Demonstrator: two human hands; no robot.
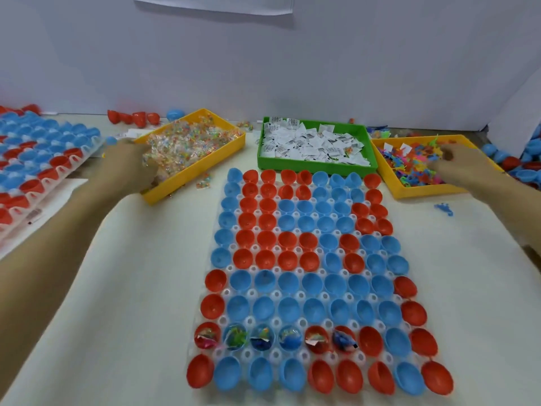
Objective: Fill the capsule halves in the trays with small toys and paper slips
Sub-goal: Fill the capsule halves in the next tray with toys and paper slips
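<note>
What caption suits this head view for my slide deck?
Both hands reach into yellow bins beside a tray with six capsule halves filled.

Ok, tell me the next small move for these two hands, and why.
Probably lift both hands back to the tray with a pick each. The left hand is in the bin of wrapped bits, the right hand in the plastic-toy bin. The second-nearest row has six filled halves; its seventh, a red half, looks empty.

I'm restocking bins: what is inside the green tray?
The green tray holds a loose heap of white paper slips with black print, plus a small coloured bit near its right side. The tray's floor is covered by the slips, so anything beneath them cannot be seen.
</note>
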